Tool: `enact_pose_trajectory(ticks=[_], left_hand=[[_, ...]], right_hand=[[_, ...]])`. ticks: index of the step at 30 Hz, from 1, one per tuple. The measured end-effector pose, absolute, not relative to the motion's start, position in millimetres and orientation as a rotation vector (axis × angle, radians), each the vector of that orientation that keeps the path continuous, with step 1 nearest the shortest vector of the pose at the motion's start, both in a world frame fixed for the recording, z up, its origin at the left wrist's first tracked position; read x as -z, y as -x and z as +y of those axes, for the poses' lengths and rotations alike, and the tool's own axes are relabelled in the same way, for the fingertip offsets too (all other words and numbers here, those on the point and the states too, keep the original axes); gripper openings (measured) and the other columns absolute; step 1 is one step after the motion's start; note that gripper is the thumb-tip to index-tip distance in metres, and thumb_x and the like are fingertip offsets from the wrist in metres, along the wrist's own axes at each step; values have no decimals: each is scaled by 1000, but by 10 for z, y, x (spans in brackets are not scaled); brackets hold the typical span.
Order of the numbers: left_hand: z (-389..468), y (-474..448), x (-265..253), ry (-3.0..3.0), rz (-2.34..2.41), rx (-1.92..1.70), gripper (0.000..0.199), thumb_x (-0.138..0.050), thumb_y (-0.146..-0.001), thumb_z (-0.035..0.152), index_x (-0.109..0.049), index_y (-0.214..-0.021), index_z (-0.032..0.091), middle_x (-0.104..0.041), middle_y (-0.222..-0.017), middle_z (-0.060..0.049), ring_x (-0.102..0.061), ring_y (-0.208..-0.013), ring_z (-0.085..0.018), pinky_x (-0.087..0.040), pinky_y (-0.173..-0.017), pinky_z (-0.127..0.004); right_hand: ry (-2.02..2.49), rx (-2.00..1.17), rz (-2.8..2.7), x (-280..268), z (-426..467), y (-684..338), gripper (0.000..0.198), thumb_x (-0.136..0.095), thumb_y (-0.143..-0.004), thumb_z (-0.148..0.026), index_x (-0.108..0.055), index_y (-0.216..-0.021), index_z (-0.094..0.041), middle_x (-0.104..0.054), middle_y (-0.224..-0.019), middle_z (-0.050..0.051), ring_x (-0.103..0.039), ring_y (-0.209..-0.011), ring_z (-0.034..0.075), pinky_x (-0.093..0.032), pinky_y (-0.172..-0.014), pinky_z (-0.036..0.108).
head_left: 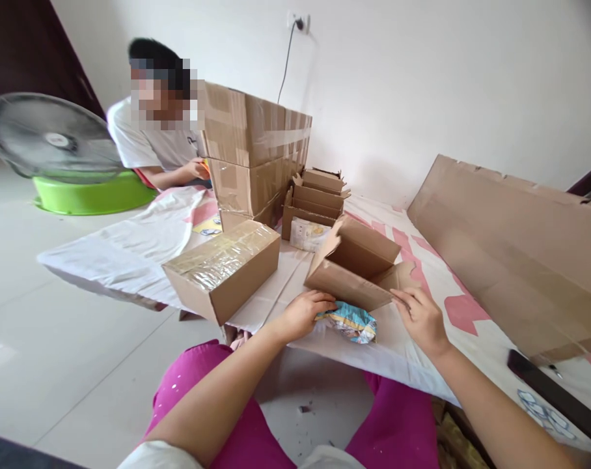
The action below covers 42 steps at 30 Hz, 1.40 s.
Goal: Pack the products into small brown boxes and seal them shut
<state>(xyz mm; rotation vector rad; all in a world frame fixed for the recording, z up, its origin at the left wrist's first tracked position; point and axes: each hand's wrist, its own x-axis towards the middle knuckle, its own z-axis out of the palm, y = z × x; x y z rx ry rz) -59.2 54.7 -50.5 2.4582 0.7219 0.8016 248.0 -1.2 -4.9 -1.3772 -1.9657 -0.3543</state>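
Observation:
An open cardboard box (344,277) tilts on the cloth-covered table in front of me, its top flaps raised. My left hand (308,316) has its fingers curled against the lower near side of this box. Beside those fingertips lies a crinkled blue and yellow packet (351,320), touching or very near them; whether the fingers also press on it is hard to see. At the right, my right hand (422,319) pinches the box's near right edge between thumb and fingers. The box's bottom inside is hidden from view.
A taped closed box (222,270) lies left. Behind it rise stacked cartons (254,143) and several open boxes (315,202). A large cardboard sheet (515,254) and a dark phone-like object (554,397) are right. Another person (149,130) sits beyond, near a fan (56,140).

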Motion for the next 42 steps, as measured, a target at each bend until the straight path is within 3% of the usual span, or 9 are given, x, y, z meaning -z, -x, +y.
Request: enact_pose_trajectory(ticks=[5, 8, 14, 19, 25, 30, 34, 39, 42], left_hand=[[498, 676, 347, -2372, 668, -618, 63, -79, -67, 32, -58, -126, 25, -54, -137, -10, -52, -125, -26, -37, -108, -37], [499, 740, 225, -2308, 652, -518, 63, -80, -64, 44, -62, -121, 22, -53, -136, -12, -51, -125, -27, -38, -107, -36], [527, 734, 230, -2209, 670, -498, 29, -74, -73, 34, -70, -98, 20, -62, -120, -9, -60, -111, -23, -44, -95, -30], [461, 586, 346, -2383, 781, -493, 33, -72, -68, 20, -62, -99, 21, -62, -106, -4, -59, -99, -21, -45, -90, -31], [353, 448, 406, -2543, 938, -562, 30, -69, -69, 15, -58, -97, 16, -57, -114, -12, -54, -107, -28, -43, -95, -41], [383, 579, 302, -2331, 875, -1108, 5, -60, -84, 23, -61, -87, 20, -59, -105, -8, -58, -99, -20, -48, -90, -34], [561, 714, 227, -2192, 1221, -1755, 14, -53, -89, 24, -65, -94, 20, -54, -115, -11, -51, -113, -24, -46, -93, -38], [906, 760, 103, -2441, 1168, -1732, 39, -51, -91, 27, -52, -129, 21, -26, -154, -12, -15, -145, -33, -26, -112, -53], [1052, 694, 51, -2447, 1041, -1720, 31, -55, -89, 28, -57, -118, 18, -40, -148, -13, -19, -145, -33, -27, -113, -53]], right_hand=[[1470, 195, -1756, 74, -54, -2570, 31, -50, -91, -47, -66, -87, -21, -61, -85, 7, -61, -78, 21, -52, -72, 34], [1422, 132, -1758, 39, 29, -2486, 32, -50, -91, -48, -67, -90, -21, -61, -91, 8, -61, -84, 21, -52, -73, 33], [1421, 92, -1785, 11, 239, -2348, 38, -47, -90, -52, -64, -80, -21, -59, -88, 8, -59, -83, 21, -51, -70, 34], [1598, 92, -1722, -84, 425, -2295, 42, -46, -85, -59, -56, -69, -22, -59, -78, 8, -58, -75, 22, -48, -68, 36], [1709, -62, -1781, -192, 411, -2251, 31, -59, -78, -50, -59, -85, -20, -64, -84, 6, -61, -72, 21, -49, -69, 36], [1539, 72, -1725, -301, 103, -2294, 40, -64, -78, -49, -57, -104, -20, -59, -107, 10, -60, -69, 16, -53, -65, 34], [1327, 230, -1635, -370, -275, -2077, 20, -58, -86, -41, -58, -89, -22, -58, -93, 7, -58, -78, 18, -51, -70, 35], [1438, -686, -1590, -54, -264, -1576, 30, -56, -84, -52, -61, -92, -24, -66, -89, 6, -62, -81, 20, -50, -70, 32], [1501, -1098, -1194, 185, 17, -1393, 44, -66, -71, -60, -63, -93, -22, -68, -94, 7, -63, -78, 18, -46, -62, 28]])
